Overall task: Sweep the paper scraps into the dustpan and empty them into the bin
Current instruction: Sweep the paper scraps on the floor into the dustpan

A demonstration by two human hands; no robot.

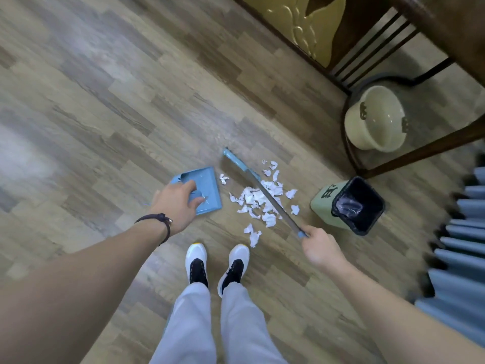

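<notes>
White paper scraps [258, 199] lie scattered on the wood-pattern floor in front of my feet. A blue dustpan [207, 187] rests flat on the floor just left of them, and my left hand [178, 203] grips its handle end. My right hand [319, 245] is shut on the end of a blue broom [265, 191], whose long handle slants up-left across the scraps to its head at the far end. A small green bin [324, 203] with a black liner stands open to the right of the scraps.
A dark wooden stand [420, 151] holding a cream bowl [375, 119] is behind the bin. Dark wooden furniture with gold carving [296, 24] runs along the top. Blue pleated fabric [462, 248] hangs at the right edge. My white shoes [217, 264] stand just below the scraps.
</notes>
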